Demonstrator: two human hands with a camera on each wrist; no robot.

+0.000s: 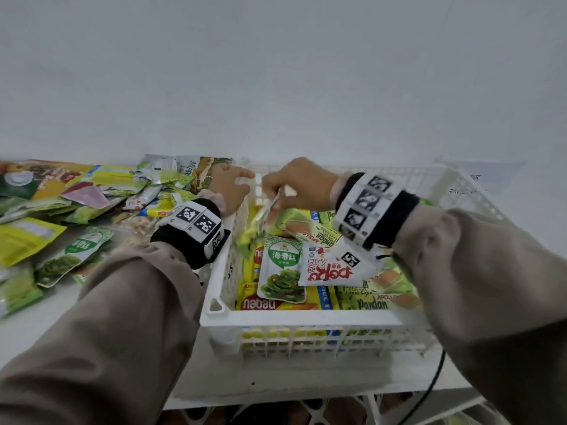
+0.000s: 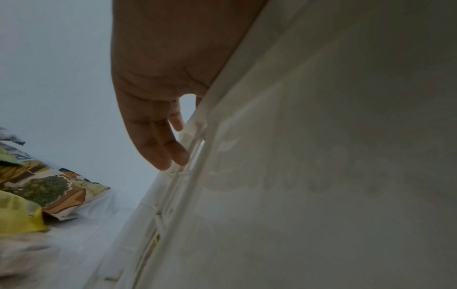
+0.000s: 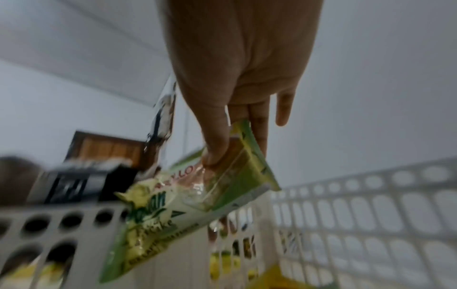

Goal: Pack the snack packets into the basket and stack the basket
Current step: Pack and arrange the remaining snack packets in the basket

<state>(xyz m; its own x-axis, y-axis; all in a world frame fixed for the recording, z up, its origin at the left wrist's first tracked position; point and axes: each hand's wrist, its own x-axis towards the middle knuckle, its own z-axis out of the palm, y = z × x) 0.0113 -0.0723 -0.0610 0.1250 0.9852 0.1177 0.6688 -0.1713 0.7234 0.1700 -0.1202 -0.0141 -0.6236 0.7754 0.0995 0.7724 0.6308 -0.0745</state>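
A white perforated basket (image 1: 291, 317) stands on the white table, holding several packets: a yellow nabati pack (image 1: 260, 303), a green seaweed pouch (image 1: 282, 271) and a red-and-white packet (image 1: 328, 268). My right hand (image 1: 297, 185) hovers over the basket's far left part and pinches a green Apollo Pandan cake packet (image 3: 222, 185) between thumb and fingers; it hangs blurred (image 1: 260, 228) above the contents. My left hand (image 1: 233, 185) lies with relaxed, straight fingers (image 2: 158, 146) against the basket's left rim (image 2: 197, 136) and holds nothing.
A loose pile of green and yellow snack packets (image 1: 76, 204) covers the table left of the basket (image 2: 44, 187). The white wall rises just behind. A black cable (image 1: 429, 388) hangs at the front right, over white crates below the table edge.
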